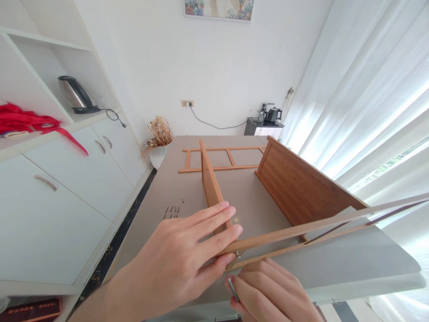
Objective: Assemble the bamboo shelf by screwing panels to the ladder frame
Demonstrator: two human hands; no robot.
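left hand [196,243] clasps the joint between a flat brown wooden panel [212,179], toward 11 o'clock on the grey bench [167,181], and a slim brown wooden frame [284,233], toward 3 o'clock. right hand [271,286], at 4 o'clock, pinches a grey metal rod [233,290]. panel judged light, stiff; hold by edges.

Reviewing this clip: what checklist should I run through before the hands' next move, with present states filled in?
1. Left hand on the near corner of the upright panel: ok.
2. Metal rod held in the right hand: ok.
3. Rod engaged with a fastener: cannot tell; the hand hides part of it.
4. Corner joint fully tight: cannot tell.
5. Loose screws on the table, left of the panel: ok.
6. Larger panel standing on edge: ok.
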